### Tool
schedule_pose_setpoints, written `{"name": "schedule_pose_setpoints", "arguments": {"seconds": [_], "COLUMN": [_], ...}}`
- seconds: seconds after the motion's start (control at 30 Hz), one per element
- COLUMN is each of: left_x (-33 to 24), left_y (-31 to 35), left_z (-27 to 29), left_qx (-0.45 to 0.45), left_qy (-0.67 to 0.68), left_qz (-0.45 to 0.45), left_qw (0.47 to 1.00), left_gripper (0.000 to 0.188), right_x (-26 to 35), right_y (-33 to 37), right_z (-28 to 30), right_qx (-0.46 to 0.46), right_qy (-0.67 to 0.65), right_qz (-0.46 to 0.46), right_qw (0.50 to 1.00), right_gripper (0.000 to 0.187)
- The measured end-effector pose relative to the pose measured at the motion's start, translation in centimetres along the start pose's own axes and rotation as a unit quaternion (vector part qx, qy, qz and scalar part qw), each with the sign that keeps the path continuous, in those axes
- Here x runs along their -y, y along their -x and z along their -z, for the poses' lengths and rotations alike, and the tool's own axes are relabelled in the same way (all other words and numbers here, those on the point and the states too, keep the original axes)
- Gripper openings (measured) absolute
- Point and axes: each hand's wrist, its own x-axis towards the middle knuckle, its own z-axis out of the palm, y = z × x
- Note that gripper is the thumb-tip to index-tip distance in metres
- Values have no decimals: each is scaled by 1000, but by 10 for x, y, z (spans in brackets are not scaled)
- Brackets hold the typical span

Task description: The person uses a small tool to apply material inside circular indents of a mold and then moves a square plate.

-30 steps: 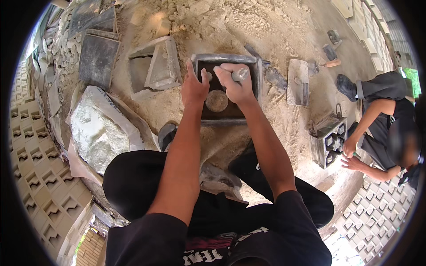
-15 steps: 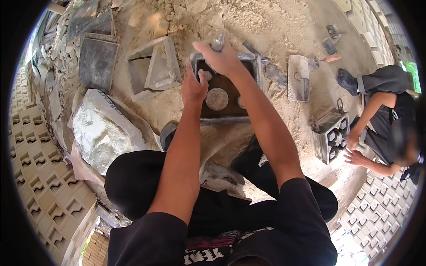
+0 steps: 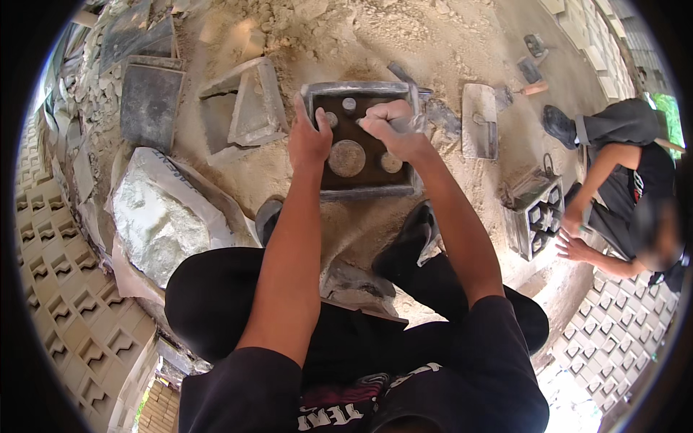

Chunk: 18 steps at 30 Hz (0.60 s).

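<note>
In front of me a rectangular dark-rimmed box lies on the sandy ground. It holds a brown surface with a large pale disc in the middle and several smaller round pieces, such as the small disc near the far side. My left hand rests at the box's left rim, its fingers stretched forward and thumb apart, holding nothing. Over the right part of the box, my right hand is closed with fingers curled; what it holds, if anything, is hidden. A round piece lies just below that hand.
An open sack of white powder stands at left. Beyond it are a dark slab and a broken pale frame. At right lie a flat trowel-like plate and a mould box, with a co-worker's hands at it.
My right hand has come back toward me and right, from the box's far rim to over its right part, fingers now curled. The small far disc shows fully. The left hand has barely moved.
</note>
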Motion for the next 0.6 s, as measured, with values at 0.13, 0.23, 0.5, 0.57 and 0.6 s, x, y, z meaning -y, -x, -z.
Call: {"name": "schedule_pose_setpoints", "arguments": {"seconds": [0.13,0.23,0.5,0.57,0.6], "left_x": [8,3,4,4,8], "left_y": [-3,0,-2,-2,-4], "left_z": [-2,-5,-5,-6,-4], "left_qx": [-49,-28,-24,-15,-14], "left_qy": [7,8,8,7,3], "left_qz": [-37,-29,-22,-18,-12], "left_qw": [998,999,999,1000,1000], "left_gripper": [65,64,64,64,65], "right_x": [20,-6,-8,-15,-8], "right_y": [16,35,50,52,48], "right_z": [11,5,4,6,4], "right_qx": [-29,-94,-85,-90,-121], "right_qy": [-81,-32,-52,-39,-70], "right_qz": [-20,-27,6,-35,-60], "right_qw": [996,995,995,995,988], "right_gripper": [34,35,34,31,31]}}
